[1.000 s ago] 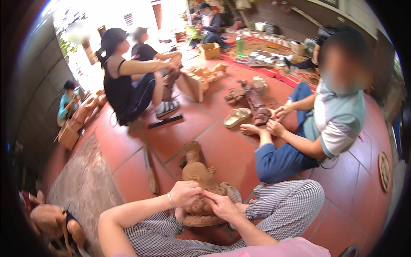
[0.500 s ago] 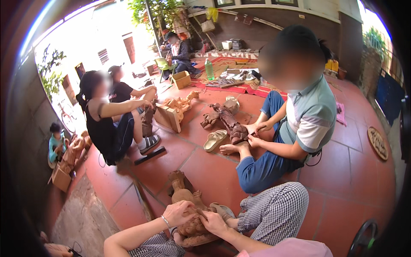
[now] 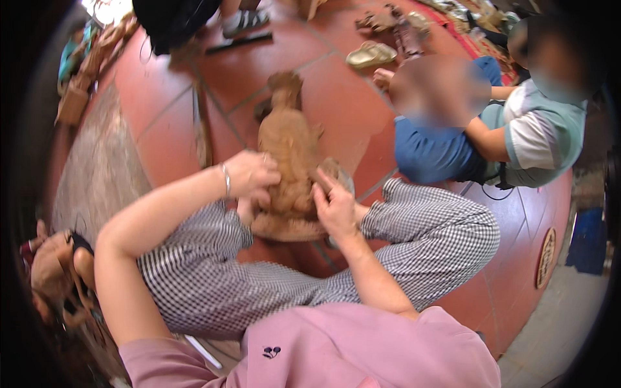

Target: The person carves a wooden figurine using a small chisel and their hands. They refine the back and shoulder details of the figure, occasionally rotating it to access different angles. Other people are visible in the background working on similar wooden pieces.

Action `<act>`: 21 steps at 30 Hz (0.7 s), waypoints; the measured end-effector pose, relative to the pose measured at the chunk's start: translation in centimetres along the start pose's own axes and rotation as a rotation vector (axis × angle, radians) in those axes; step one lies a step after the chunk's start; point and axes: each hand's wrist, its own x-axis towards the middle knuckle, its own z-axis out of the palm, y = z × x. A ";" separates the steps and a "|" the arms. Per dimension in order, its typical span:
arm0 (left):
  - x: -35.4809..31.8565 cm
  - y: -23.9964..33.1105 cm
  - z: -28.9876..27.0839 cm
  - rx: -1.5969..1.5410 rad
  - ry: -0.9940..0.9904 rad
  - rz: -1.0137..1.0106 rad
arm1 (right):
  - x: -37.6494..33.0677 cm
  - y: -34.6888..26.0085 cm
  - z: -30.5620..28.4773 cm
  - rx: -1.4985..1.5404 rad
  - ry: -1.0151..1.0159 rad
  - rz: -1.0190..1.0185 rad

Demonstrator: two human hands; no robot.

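Observation:
A brown carved wooden figure [image 3: 288, 152] stands between my feet, its narrow top pointing away from me and its wide round base [image 3: 288, 229] nearest me. At its left side is my left hand [image 3: 253, 174], fingers curled and slightly blurred; whatever they may hold is hidden. My right hand [image 3: 335, 204] is by the figure's right side, pinching a small brown strip [image 3: 323, 178] between thumb and fingers, its tip close to the wood. What the strip is made of cannot be made out.
A flat wooden board [image 3: 100, 168] lies to the left, and a narrow wooden strip [image 3: 202, 126] beyond my left forearm. On the right sits a person in blue trousers [image 3: 433, 152]. A beige sandal [image 3: 370, 55] and a dark flat bar [image 3: 239, 43] lie farther off on red tiles [image 3: 362, 97].
The view has tipped down, so the figure and my hands sit higher in it. My left hand has moved off the figure's front to its left side; my right hand still grips the brown strip.

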 end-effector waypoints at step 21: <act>0.2 0.1 0.3 -0.051 -0.159 -0.219 | 2.3 -2.7 2.4 -0.403 -0.169 -0.256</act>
